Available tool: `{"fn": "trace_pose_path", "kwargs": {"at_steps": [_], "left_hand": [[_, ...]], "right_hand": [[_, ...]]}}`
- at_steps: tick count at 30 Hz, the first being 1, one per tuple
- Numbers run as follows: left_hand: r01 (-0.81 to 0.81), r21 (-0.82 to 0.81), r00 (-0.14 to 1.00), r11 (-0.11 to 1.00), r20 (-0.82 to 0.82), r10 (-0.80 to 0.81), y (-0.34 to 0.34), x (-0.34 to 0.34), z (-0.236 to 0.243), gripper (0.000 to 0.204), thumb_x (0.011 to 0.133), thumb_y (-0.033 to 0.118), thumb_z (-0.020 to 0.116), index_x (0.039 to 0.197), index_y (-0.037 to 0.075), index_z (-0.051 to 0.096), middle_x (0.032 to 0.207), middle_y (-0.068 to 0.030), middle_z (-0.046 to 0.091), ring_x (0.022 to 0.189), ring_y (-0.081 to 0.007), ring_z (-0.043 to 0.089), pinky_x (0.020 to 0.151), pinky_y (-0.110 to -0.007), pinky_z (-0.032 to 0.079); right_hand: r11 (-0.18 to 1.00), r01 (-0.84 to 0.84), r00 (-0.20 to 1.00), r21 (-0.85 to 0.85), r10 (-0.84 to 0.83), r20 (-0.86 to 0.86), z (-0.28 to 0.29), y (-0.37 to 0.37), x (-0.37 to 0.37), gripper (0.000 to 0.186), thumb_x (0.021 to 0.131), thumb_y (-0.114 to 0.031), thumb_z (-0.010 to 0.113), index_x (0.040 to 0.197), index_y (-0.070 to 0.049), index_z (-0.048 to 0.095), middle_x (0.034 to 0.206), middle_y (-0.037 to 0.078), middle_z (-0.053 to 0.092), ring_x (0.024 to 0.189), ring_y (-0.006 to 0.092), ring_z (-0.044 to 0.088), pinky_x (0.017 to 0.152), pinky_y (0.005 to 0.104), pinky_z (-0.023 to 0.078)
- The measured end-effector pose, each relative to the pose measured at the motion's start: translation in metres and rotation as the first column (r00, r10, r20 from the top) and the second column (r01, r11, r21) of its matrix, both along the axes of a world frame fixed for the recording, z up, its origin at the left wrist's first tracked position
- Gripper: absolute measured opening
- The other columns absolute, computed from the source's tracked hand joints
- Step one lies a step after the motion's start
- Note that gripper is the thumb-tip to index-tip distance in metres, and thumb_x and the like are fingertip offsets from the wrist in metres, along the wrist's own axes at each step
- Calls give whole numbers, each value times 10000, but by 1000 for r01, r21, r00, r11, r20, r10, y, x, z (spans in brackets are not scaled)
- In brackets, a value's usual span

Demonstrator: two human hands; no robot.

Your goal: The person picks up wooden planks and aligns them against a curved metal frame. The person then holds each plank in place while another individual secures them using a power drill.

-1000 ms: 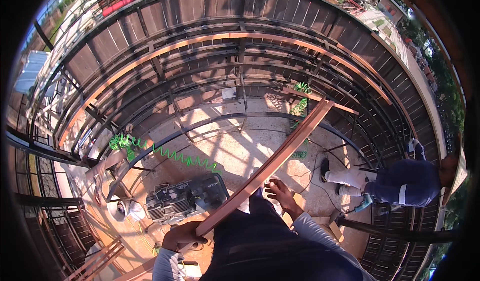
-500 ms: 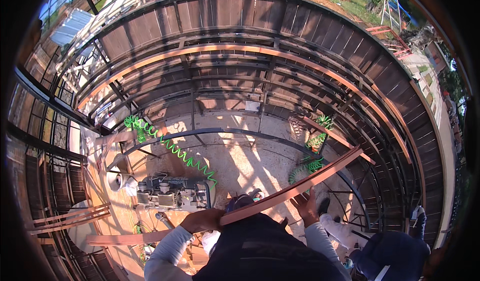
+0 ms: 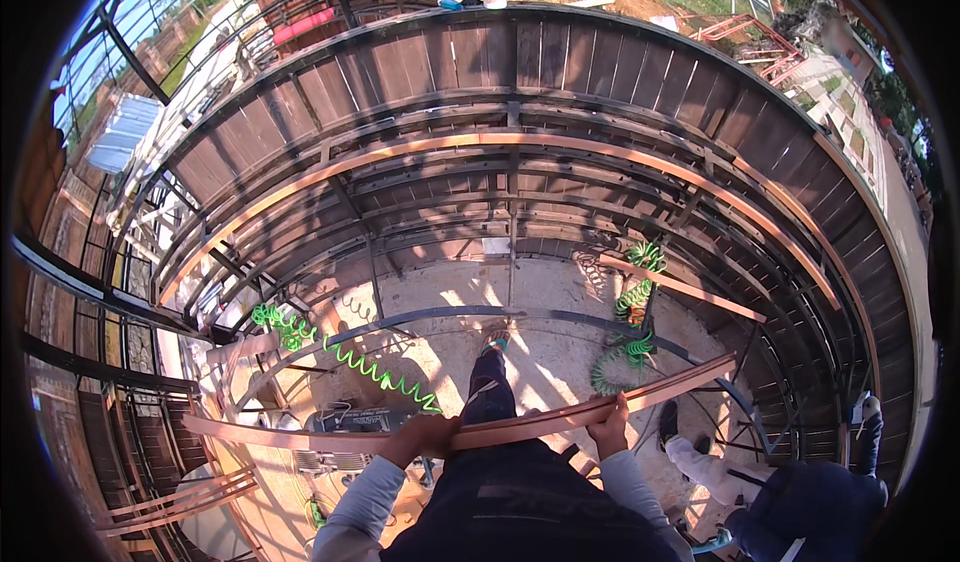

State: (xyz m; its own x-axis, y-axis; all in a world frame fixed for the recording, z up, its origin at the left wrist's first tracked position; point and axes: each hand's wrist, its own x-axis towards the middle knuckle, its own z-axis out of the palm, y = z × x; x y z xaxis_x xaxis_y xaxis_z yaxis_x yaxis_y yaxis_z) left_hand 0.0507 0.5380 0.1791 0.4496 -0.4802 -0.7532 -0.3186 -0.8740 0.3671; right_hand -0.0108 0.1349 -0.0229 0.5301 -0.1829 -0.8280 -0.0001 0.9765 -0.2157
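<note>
A long bundle of thin reddish-brown wooden slats [image 3: 540,424] lies across the front of my body, stretching well past both hands. My left hand [image 3: 422,436] is closed round it left of the middle. Further right, my right hand [image 3: 609,428] grips the same slats, its thumb over the upper edge. Both ends hang free, the right one a little higher in the picture. One of my legs [image 3: 490,382] is stepped forward below the slats.
A curved dark metal rail [image 3: 440,314] crosses ahead. Beyond it rise curved tiers with an orange-brown wooden strip [image 3: 420,146]. Green coiled hoses [image 3: 370,364] hang left and right. A compressor [image 3: 350,420] stands below the slats. A co-worker [image 3: 810,507] is close on my right.
The slats have swung from a steep slant to nearly level, with the right end lower. My leg has come forward, and the view has shifted. Both hands keep hold.
</note>
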Motion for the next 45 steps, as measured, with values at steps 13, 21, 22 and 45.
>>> {"fn": "trace_pose_path", "kwargs": {"at_steps": [13, 21, 22, 45], "left_hand": [[6, 56, 991, 998, 131, -13, 12, 232, -209, 368, 912, 279, 617, 1245, 123, 615, 1114, -153, 738, 1038, -350, 728, 911, -571, 522], [126, -8, 983, 992, 133, -123, 33, 368, -324, 445, 784, 209, 797, 1169, 81, 615, 1027, -186, 710, 1018, -409, 690, 899, -554, 545], [116, -8, 981, 993, 158, -114, 37, 379, -331, 441, 777, 195, 804, 1160, 83, 616, 1024, -187, 708, 1013, -410, 687, 897, -552, 545], [12, -271, 728, 962, 662, 178, 42, 415, -136, 522, 693, 439, 894, 922, 72, 603, 934, -139, 572, 926, -388, 594, 812, -532, 477]], "right_hand": [[988, -84, 980, -128, 58, -193, -146, 14, 170, 566, 981, -482, 712, 1303, -45, 552, 1284, 170, 612, 1167, 346, 619, 1010, 593, 521], [971, -120, 985, -208, 89, -149, -183, 47, 263, 365, 1020, -409, 673, 1161, -78, 611, 1080, 152, 680, 1045, 365, 679, 938, 591, 564], [977, -118, 980, -179, 85, -182, -178, 54, 282, 368, 1017, -400, 678, 1145, -60, 620, 1067, 162, 681, 1043, 366, 680, 947, 584, 565], [898, 439, 795, 16, -397, 458, 24, 51, 382, 127, 1003, -164, 514, 986, -56, 579, 986, 84, 618, 996, 283, 633, 1020, 527, 513]]}}
